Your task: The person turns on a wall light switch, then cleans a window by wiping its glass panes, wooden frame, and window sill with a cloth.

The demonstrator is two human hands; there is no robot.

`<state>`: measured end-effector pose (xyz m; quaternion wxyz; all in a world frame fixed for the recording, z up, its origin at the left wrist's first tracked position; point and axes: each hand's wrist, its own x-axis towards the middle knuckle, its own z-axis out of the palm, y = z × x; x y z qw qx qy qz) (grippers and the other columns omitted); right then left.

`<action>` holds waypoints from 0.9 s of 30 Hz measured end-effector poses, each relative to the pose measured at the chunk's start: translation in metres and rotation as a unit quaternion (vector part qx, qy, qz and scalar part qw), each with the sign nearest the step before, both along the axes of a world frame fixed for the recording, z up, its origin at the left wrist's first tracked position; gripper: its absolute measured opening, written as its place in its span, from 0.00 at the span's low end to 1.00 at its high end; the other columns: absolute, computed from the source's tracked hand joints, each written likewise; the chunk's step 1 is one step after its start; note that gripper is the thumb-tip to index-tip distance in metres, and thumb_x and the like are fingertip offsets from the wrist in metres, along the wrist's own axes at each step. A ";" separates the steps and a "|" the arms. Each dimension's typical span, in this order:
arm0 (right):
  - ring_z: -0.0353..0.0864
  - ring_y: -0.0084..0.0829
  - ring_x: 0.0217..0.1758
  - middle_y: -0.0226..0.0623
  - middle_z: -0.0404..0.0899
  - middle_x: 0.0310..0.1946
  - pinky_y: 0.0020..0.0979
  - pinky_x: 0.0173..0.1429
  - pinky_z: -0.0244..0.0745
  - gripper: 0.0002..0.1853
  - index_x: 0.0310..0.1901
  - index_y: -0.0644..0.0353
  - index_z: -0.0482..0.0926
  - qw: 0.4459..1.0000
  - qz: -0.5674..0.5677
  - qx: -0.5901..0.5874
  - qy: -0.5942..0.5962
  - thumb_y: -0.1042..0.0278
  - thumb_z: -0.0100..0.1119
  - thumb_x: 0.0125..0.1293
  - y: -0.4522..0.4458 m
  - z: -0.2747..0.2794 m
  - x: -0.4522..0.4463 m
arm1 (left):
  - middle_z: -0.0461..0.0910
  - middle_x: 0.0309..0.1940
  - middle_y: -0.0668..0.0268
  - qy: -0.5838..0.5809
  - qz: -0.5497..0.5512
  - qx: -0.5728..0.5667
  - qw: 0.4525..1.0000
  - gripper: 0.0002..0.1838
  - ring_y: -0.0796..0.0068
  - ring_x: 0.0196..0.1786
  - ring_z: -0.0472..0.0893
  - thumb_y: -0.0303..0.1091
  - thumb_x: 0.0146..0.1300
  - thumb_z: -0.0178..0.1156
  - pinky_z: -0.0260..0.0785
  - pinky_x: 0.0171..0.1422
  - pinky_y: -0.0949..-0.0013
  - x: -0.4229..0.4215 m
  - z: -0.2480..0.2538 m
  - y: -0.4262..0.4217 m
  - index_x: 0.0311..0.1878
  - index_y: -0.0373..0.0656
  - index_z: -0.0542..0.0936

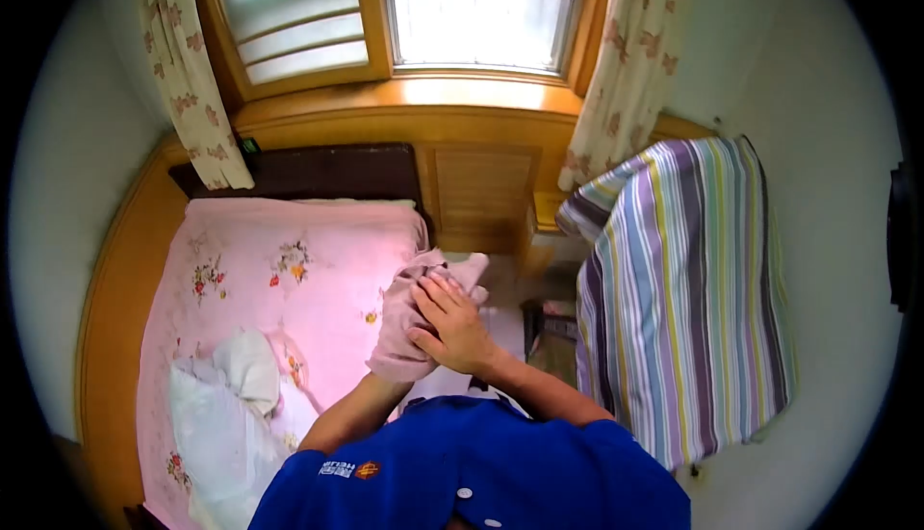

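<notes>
A dusty-pink cloth (399, 337) covers my left hand from the wrist to beyond the fingers. Only my left forearm (361, 410) shows below it, so whether those fingers are open or closed is hidden. My right hand (450, 326) lies on top of the cloth, its fingers stretched out and close together, the thumb a little apart. A loose end of the cloth sticks out past my right fingertips. Both hands are in front of my chest, close to the right edge of the bed.
On the left stands a bed with a pink flowered sheet (260, 299). White translucent plastic (217, 434) and white fabric (248, 368) lie on it. A striped cover (674, 309) drapes over something tall at right. Curtains (621, 68) flank the window (478, 25) ahead.
</notes>
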<state>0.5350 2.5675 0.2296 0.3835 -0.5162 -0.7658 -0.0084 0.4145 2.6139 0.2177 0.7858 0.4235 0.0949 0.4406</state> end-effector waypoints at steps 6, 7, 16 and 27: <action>0.79 0.45 0.62 0.51 0.77 0.61 0.46 0.68 0.73 0.29 0.68 0.63 0.72 0.500 0.367 -0.277 0.734 0.48 0.49 0.77 0.113 0.038 0.058 | 0.69 0.69 0.56 -0.094 -0.018 -0.108 0.990 0.25 0.59 0.71 0.70 0.39 0.78 0.50 0.60 0.78 0.57 0.037 0.000 0.105 0.74 0.43 0.63; 0.81 0.40 0.57 0.48 0.79 0.58 0.42 0.65 0.76 0.25 0.67 0.62 0.72 0.368 0.443 -0.315 0.754 0.51 0.43 0.81 0.134 0.047 0.068 | 0.70 0.69 0.56 -0.040 0.009 -0.050 0.998 0.25 0.58 0.70 0.71 0.38 0.77 0.51 0.61 0.77 0.57 0.049 0.008 0.118 0.73 0.43 0.64; 0.71 0.41 0.72 0.51 0.64 0.73 0.43 0.74 0.67 0.33 0.70 0.67 0.66 0.906 0.070 -0.076 0.410 0.45 0.47 0.79 0.240 0.010 0.124 | 0.76 0.61 0.53 0.085 0.036 0.187 0.978 0.22 0.54 0.62 0.79 0.34 0.73 0.58 0.73 0.69 0.58 0.117 0.038 0.258 0.67 0.41 0.70; 0.62 0.43 0.76 0.47 0.63 0.72 0.43 0.79 0.57 0.38 0.77 0.59 0.53 0.671 0.066 -0.024 0.738 0.39 0.43 0.78 0.381 0.015 0.160 | 0.68 0.72 0.53 0.247 0.189 0.580 0.753 0.29 0.55 0.77 0.64 0.40 0.71 0.52 0.51 0.81 0.52 0.213 0.039 0.405 0.73 0.38 0.68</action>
